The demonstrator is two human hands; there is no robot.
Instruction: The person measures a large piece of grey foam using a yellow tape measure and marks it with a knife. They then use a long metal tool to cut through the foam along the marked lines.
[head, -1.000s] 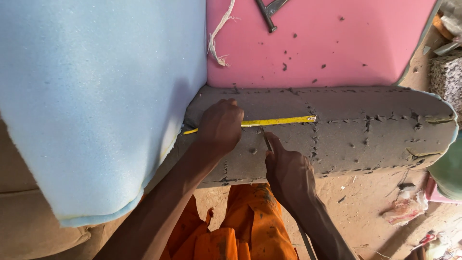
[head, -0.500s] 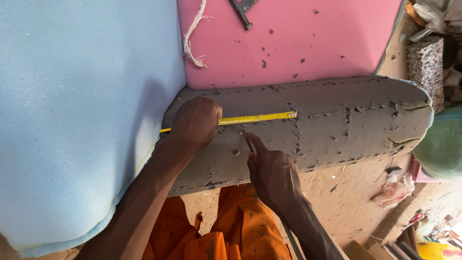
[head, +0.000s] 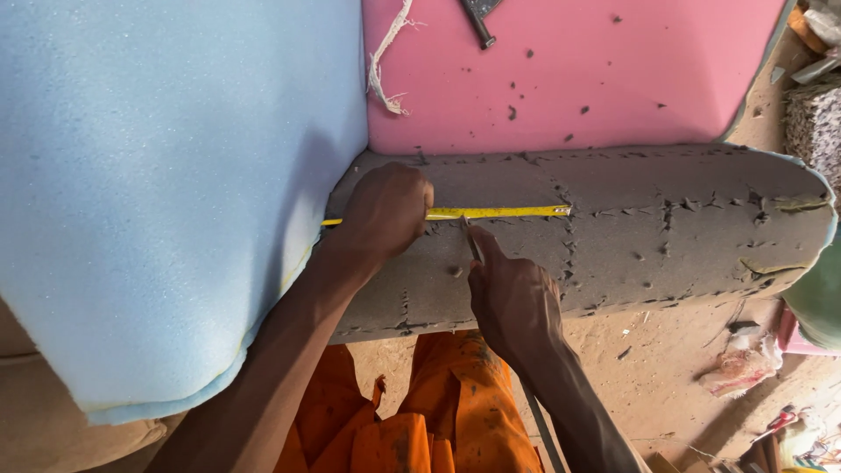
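Note:
My left hand [head: 383, 213] presses a yellow tape measure [head: 504, 212] flat along the grey stitched foam edge [head: 666, 228] of a cushion. The tape runs right from under my fingers to about the middle of the grey face. My right hand [head: 512, 293] sits just below the tape and holds a thin dark marking tool [head: 473, 243], its tip touching the grey surface right under the tape.
A light blue foam sheet [head: 158, 184] hangs at the left. Pink foam [head: 569, 79] lies above the grey edge, with a metal tool [head: 479, 17] and a frayed white string [head: 385, 61] on it. Sandy floor with scraps [head: 745, 368] lies lower right. Orange trousers [head: 412, 420] show below.
My view has shifted a little; both hands stay on the grey edge. My right hand's tip has risen closer to the tape.

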